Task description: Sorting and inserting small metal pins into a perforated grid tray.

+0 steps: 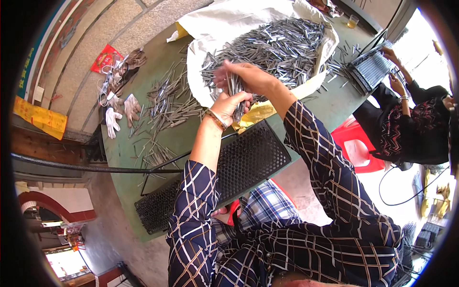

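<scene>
A bundle of thin grey metal rods (235, 87) stands roughly upright in my left hand (228, 105), whose fingers are wrapped round its lower part. My right hand (251, 77) is at the upper end of the bundle, its palm beside the rods. Its fingers reach out past them, open and a little blurred. Just behind both hands, a large heap of the same rods (282, 45) lies on a white sack (198, 79) with yellow parts. Nearer to me is a long black perforated rack (239, 162), full of round holes, below my wrists.
More rods (167, 100) lie scattered on the green table (126, 165), left of the sack. Work gloves (112, 119) lie at the left edge. At the right, another person's hands (394, 71) are at a similar rack (370, 69). A red stool (354, 143) stands beside the table.
</scene>
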Motion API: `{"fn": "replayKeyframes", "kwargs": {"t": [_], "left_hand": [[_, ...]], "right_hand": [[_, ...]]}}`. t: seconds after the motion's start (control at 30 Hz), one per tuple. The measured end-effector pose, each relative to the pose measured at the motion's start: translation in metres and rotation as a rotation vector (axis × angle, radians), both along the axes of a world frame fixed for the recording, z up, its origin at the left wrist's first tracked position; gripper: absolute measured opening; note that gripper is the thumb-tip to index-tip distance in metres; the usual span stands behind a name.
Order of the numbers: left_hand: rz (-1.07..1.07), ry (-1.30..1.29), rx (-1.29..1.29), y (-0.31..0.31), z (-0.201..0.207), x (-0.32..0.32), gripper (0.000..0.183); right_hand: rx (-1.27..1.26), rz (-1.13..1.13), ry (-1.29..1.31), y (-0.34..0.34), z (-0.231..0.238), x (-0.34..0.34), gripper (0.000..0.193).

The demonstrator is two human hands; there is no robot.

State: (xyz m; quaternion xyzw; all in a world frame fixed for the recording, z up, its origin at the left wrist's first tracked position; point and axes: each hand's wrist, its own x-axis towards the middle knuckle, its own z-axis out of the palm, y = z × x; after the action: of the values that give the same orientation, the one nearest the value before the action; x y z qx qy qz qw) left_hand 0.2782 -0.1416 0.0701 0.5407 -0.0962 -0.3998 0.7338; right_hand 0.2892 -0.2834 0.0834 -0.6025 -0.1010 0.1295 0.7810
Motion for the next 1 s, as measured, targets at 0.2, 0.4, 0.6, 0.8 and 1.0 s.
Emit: {"fn": "replayKeyframes", "kwargs": {"t": [0.2,0.4,0.6,0.8,1.0], "left_hand": [[0.462,-0.316,-0.224,-0.018,0.012,0.006,0.027],[0.794,-0.627,-0.102,-0.032,-0.004,0.007,0.036],[0.694,-0.507,-0.050,-0.035,-0.001,0.010,0.035],[0.642,-0.460,0.120,-0.034,-0.010,0.030,0.029],[0.594,-0.162,0.021,-0.026,-0.015,0.046,0.015]], "right_hand": [[0.594,-0.304,0.163,0.012,-0.028,-0.010,0.068],[1.010,-0.482,0.320,0.058,-0.022,-0.023,0.035],[1.125,-0.382,0.287,0.055,-0.027,-0.009,0.033],[1.080,-0.529,0.376,0.053,-0.047,0.013,0.029],[0.940,-0.525,0.535,0.040,-0.047,0.012,0.026]]}}
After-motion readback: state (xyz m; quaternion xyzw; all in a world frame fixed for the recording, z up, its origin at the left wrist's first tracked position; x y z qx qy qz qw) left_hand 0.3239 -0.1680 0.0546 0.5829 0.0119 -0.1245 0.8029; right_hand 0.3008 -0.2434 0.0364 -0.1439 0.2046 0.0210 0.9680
